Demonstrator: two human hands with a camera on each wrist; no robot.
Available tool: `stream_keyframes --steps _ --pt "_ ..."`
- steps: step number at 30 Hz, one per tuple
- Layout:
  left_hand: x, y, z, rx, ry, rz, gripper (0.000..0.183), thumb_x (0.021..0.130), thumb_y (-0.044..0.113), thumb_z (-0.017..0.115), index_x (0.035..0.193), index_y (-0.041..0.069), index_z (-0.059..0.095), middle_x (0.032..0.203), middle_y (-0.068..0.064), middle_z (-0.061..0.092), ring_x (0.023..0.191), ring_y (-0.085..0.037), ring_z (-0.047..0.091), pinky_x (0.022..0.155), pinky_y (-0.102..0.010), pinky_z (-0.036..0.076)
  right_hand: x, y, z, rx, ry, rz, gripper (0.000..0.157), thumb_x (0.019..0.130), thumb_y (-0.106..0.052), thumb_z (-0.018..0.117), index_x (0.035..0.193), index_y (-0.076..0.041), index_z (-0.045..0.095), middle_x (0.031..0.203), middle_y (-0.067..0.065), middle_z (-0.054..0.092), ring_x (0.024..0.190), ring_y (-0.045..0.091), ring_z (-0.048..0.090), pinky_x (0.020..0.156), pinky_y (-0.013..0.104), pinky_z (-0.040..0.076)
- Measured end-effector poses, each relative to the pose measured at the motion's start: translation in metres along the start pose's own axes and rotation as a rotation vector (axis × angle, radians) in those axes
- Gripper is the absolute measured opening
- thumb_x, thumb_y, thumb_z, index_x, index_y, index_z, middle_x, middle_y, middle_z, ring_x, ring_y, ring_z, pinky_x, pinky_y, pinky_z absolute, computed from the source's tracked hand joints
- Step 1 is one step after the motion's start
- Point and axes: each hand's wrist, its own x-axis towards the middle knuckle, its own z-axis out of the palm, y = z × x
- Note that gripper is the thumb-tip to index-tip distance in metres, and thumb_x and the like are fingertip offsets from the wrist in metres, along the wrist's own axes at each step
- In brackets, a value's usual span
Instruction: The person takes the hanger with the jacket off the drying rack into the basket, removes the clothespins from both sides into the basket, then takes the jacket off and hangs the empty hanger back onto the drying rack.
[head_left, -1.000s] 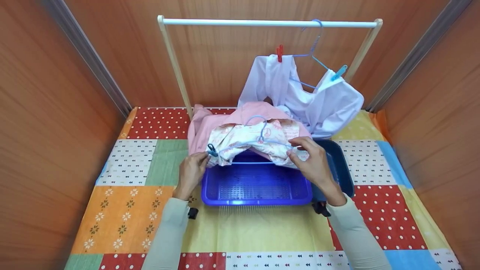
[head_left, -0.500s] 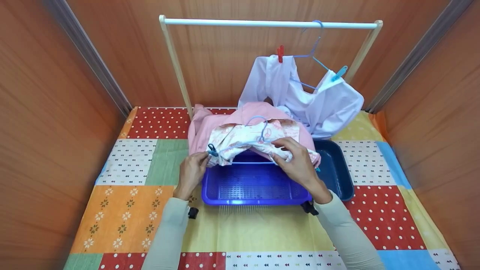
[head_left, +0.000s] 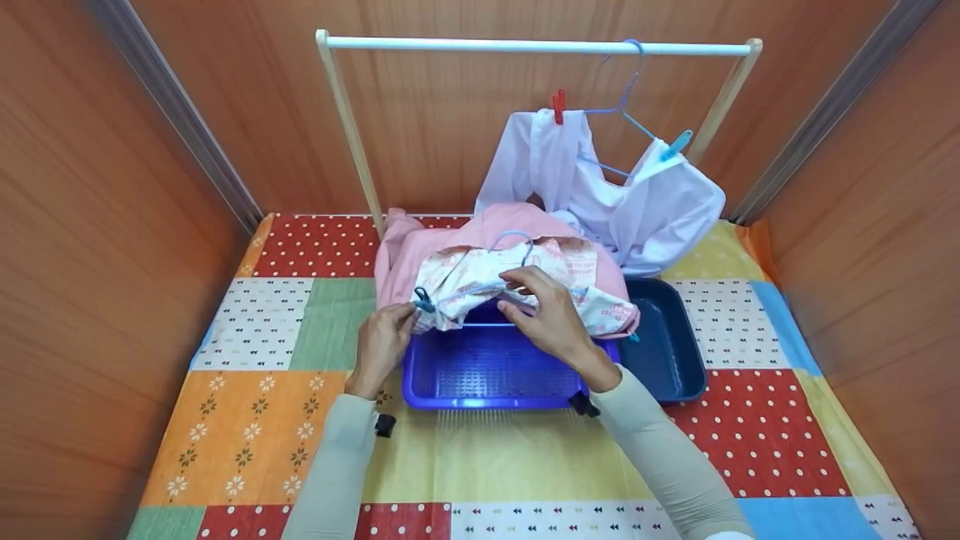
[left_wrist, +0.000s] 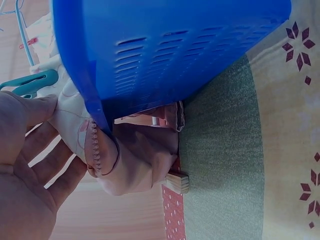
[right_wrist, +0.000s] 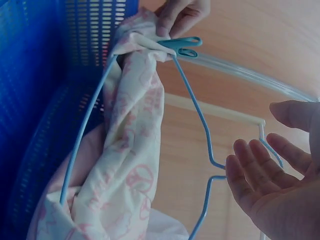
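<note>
My left hand [head_left: 381, 341] pinches the left corner of a pink garment with a white, pink-printed lining [head_left: 480, 270]. Beside those fingers, a teal clothespin [head_left: 422, 300] clips the cloth to a blue wire hanger [right_wrist: 197, 107]. The hanger lies over the lining, its hook standing up at the middle. My right hand [head_left: 551, 315] hovers near the middle of the hanger, thumb and fingers apart and holding nothing. In the right wrist view its fingertips overlap the wire below the hook. Cloth is bunched along the hanger's lower bar, and another teal clip [head_left: 634, 337] peeks out at the right corner.
A blue perforated basket [head_left: 487, 403] stands under the garment, with a dark basin [head_left: 686, 390] to its right. Behind, a rack with a white bar [head_left: 480, 46] carries a white garment [head_left: 660, 217] on a hanger, held by red [head_left: 559, 107] and blue clothespins [head_left: 677, 145].
My right hand has moved left from the garment's right end to near the hanger's middle, uncovering the right corner and its clip. The left hand has stayed in place.
</note>
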Motion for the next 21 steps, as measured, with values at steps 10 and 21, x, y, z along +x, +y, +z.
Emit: stream_keyframes --steps 10,21 --pt "0.000 -0.001 0.001 0.013 0.003 0.002 0.010 0.092 0.015 0.068 0.094 0.011 0.078 0.081 -0.004 0.074 0.074 -0.023 0.069 0.067 -0.045 0.054 0.012 -0.003 0.025 0.054 -0.077 0.053 0.033 0.087 -0.007 0.072 0.119 0.000 0.064 0.113 0.020 0.066 0.101 0.034 0.066 0.085 0.040 0.058" --pt "0.000 -0.001 0.002 0.011 -0.003 0.002 0.011 0.093 0.015 0.067 0.091 0.011 0.076 0.076 -0.003 0.071 0.068 -0.021 0.065 0.062 -0.044 0.051 0.027 -0.009 0.052 -0.036 -0.111 0.010 0.035 0.086 -0.010 0.074 0.119 -0.002 0.066 0.113 0.012 0.068 0.098 0.029 0.068 0.084 0.037 0.057"
